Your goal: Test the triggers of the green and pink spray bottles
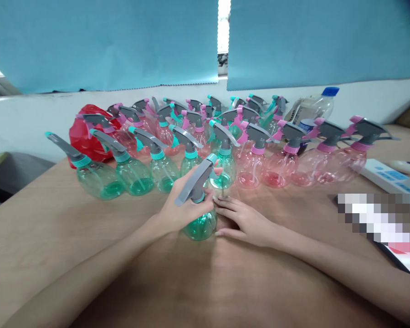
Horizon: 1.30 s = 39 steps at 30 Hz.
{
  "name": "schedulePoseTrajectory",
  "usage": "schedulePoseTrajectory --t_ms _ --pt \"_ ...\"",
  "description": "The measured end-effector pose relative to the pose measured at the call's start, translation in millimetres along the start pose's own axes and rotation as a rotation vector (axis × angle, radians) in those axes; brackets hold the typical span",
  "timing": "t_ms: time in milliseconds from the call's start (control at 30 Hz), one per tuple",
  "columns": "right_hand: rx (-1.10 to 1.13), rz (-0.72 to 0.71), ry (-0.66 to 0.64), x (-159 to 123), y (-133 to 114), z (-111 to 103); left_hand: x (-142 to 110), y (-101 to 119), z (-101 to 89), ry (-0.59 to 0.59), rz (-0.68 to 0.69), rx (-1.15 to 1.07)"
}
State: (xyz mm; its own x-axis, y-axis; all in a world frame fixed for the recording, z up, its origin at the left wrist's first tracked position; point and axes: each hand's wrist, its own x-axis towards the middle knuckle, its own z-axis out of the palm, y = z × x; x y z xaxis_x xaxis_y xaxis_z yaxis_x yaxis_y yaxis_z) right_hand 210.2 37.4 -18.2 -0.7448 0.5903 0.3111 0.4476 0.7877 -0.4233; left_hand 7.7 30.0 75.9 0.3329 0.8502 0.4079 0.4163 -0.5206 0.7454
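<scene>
Near the middle of the tabletop (130,278), just on our side of the front row, we had the green spray bottle (201,228). Our left hand (177,205) was closed around its neck, under the grey spray head (193,182), and our right hand (253,223) was open, its fingers stretched toward the clear body. We could not tell whether those fingertips touched the plastic, nor whether the base bore fully on the wood.

Behind it stood green bottles (135,177) to the left and pink bottles (249,173) to the right, with more crowded at the back, a red bag (84,141) at the left end and a blue-capped bottle (323,107) at the far right. A white device (386,175) lay beyond the last pink one.

For a good hold, we judged, the neck wanted a firm grip and the thin body only light, flat fingers, since hard pressure could dent it. Fingers were best kept off the trigger. With a neighbour so near behind, small, slow movements seemed safest, keeping the base level so that nothing got knocked.
</scene>
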Motion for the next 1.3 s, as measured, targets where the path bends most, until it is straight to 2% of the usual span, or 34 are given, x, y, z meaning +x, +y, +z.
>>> schedulePoseTrajectory --t_ms 233,433,633,867,1300 --pt "0.004 0.01 -0.002 1 -1 0 1 1 -0.6 -0.021 0.004 -0.005" --pt "-0.002 0.012 -0.021 2 -2 -2 3 10 -2.7 -0.013 0.002 -0.023" --pt "0.002 0.018 -0.019 2 -3 -3 4 14 -2.0 0.039 0.032 0.021" --pt "0.006 0.027 -0.026 2 -3 -3 4 10 1.0 0.062 0.042 -0.075" --pt "-0.014 -0.001 -0.014 0 -2 -1 5 8 -2.2 -0.015 -0.012 -0.065"
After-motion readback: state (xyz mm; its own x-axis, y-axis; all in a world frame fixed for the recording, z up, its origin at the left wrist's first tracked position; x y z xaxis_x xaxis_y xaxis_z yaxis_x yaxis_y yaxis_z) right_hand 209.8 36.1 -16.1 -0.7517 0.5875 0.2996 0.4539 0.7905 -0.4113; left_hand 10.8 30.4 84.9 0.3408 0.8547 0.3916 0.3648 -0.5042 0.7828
